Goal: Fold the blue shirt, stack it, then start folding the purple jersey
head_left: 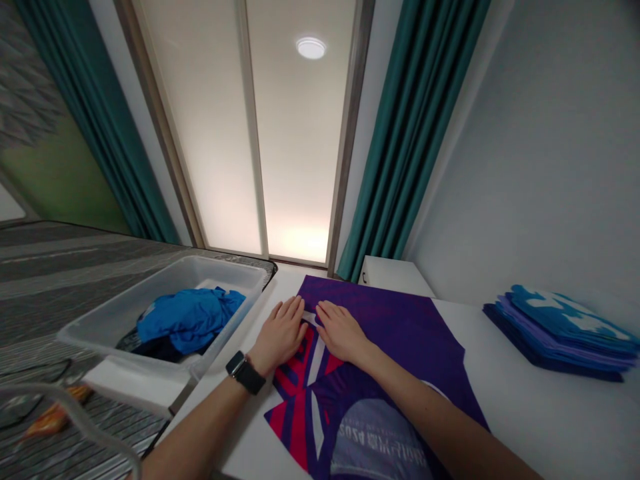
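Observation:
A purple sports shirt (410,327) with red and white stripes and a grey printed patch lies spread on the white table (500,420). My left hand (281,335), with a black watch (245,373) on its wrist, rests flat on the striped part near the shirt's left edge. Close beside it, my right hand (341,330) lies flat on the cloth too, fingers stretched out. The fingertips of both hands point away from me. Neither hand grips anything. My right forearm covers part of the shirt.
On the left stands a translucent plastic bin (100,320) with crumpled blue clothes (195,320) in it. A stack of folded clothes (560,333) sits at the table's right. Behind are a white cabinet (393,272), green curtains (410,133) and frosted sliding doors (300,147).

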{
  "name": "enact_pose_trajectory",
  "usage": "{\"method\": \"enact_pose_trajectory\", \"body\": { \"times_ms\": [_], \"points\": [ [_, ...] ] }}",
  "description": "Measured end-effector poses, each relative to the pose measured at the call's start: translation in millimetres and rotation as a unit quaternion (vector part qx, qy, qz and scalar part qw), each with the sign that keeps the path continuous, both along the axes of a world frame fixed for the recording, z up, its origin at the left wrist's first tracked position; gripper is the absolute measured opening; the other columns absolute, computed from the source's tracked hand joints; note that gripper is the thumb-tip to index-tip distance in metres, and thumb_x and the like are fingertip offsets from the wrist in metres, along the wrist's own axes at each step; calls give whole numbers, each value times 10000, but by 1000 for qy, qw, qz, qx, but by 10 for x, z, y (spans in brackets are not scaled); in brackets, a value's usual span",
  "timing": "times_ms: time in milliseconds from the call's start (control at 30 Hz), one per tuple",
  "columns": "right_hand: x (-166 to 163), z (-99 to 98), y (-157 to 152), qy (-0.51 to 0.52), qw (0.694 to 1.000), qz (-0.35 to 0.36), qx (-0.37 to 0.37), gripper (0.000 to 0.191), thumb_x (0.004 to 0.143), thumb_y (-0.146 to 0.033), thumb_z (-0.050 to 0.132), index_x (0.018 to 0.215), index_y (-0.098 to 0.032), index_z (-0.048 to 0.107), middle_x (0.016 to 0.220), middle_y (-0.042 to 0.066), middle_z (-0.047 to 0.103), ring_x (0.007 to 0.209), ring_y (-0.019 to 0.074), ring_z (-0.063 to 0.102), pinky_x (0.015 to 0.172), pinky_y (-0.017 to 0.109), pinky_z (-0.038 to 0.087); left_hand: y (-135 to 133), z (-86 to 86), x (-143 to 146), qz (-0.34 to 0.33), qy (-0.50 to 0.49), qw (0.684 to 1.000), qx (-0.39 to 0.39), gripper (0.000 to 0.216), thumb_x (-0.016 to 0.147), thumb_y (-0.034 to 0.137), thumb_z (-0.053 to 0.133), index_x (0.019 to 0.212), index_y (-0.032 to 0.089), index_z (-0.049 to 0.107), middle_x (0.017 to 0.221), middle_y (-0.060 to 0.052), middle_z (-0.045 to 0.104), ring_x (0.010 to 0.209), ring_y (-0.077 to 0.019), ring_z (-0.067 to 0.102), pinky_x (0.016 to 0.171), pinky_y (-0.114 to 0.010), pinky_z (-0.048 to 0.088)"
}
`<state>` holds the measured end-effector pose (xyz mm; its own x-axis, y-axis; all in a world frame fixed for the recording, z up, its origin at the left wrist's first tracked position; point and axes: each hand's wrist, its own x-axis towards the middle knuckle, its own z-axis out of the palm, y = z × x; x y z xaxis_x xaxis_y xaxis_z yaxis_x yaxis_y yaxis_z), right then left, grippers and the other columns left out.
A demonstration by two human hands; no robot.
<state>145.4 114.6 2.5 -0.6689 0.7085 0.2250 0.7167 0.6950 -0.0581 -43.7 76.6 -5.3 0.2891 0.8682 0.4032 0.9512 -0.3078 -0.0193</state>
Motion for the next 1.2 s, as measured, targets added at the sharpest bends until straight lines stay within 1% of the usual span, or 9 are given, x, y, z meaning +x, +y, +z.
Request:
{"method": "enact_pose_trajectory", "body": {
  "times_ms": [100, 233, 433, 533, 633, 733, 833, 1033, 1200],
  "points": [
    [46, -89, -111, -14, 998, 12, -54, 554, 985, -357, 305, 1476, -102, 338, 1560, 122, 291, 1444, 233, 234, 1168, 444, 202, -121, -61, 162, -6, 27, 1000, 6, 509, 963, 365, 368, 1387, 112, 489, 1479, -134, 445, 1385, -266, 376, 1147, -440, 278],
    [100, -157, -134, -28, 994, 6, -108, 597, 985, -382, 259, 1508, -95, 262, 1579, 111, 224, 1462, 224, 180, 1185, 471, 148, -178, -139, 246, -6, 33, 999, -27, 537, 965, 414, 337, 1363, 109, 528, 1449, -141, 478, 1362, -276, 416, 1127, -459, 318],
    [102, -135, -89, -15, 995, 0, -97, 589, 980, -348, 235, 1516, -102, 242, 1595, 92, 168, 1474, 191, 118, 1194, 451, 115, -185, -116, 233, 8, 39, 998, -39, 538, 962, 406, 344, 1396, 126, 497, 1458, -141, 464, 1379, -292, 389, 1148, -497, 274],
    [92, -126, -76, -16, 994, -8, -107, 594, 977, -360, 244, 1510, -98, 257, 1592, 100, 177, 1474, 200, 123, 1189, 467, 127, -176, -94, 215, 15, 38, 998, -53, 528, 965, 396, 348, 1389, 121, 503, 1464, -140, 454, 1385, -282, 381, 1152, -503, 269],
    [79, -121, -53, -19, 993, -15, -118, 594, 979, -377, 238, 1500, -97, 288, 1583, 109, 211, 1467, 216, 158, 1185, 483, 134, -173, -93, 203, 12, 35, 997, -68, 546, 965, 431, 353, 1387, 119, 503, 1469, -140, 445, 1382, -274, 387, 1155, -502, 268],
    [60, -124, -11, -7, 995, -19, -100, 586, 975, -372, 251, 1498, -112, 302, 1582, 102, 221, 1466, 216, 164, 1186, 473, 130, -169, -87, 194, 12, 34, 997, -68, 546, 969, 439, 345, 1389, 128, 501, 1468, -136, 448, 1379, -270, 394, 1158, -506, 258],
    [49, -150, 29, -3, 995, -20, -96, 587, 974, -370, 253, 1501, -115, 295, 1584, 99, 208, 1467, 216, 159, 1186, 473, 129, -153, -78, 153, 7, 36, 997, -60, 513, 981, 398, 323, 1389, 144, 502, 1470, -122, 449, 1381, -257, 391, 1157, -503, 259],
    [56, -192, 46, -7, 994, -24, -110, 608, 981, -414, 227, 1507, -116, 278, 1587, 95, 195, 1469, 210, 150, 1187, 471, 114, -107, -164, 29, -11, 37, 997, -59, 502, 984, 421, 339, 1408, 190, 479, 1478, -94, 448, 1373, -244, 405, 1152, -476, 272],
    [59, -197, 42, -11, 993, -24, -114, 617, 982, -425, 209, 1517, -120, 250, 1593, 86, 177, 1472, 204, 133, 1188, 460, 99, -101, -200, -34, -25, 36, 998, -48, 524, 984, 440, 348, 1416, 168, 468, 1476, -112, 451, 1376, -253, 396, 1160, -479, 246]
  ]
}}
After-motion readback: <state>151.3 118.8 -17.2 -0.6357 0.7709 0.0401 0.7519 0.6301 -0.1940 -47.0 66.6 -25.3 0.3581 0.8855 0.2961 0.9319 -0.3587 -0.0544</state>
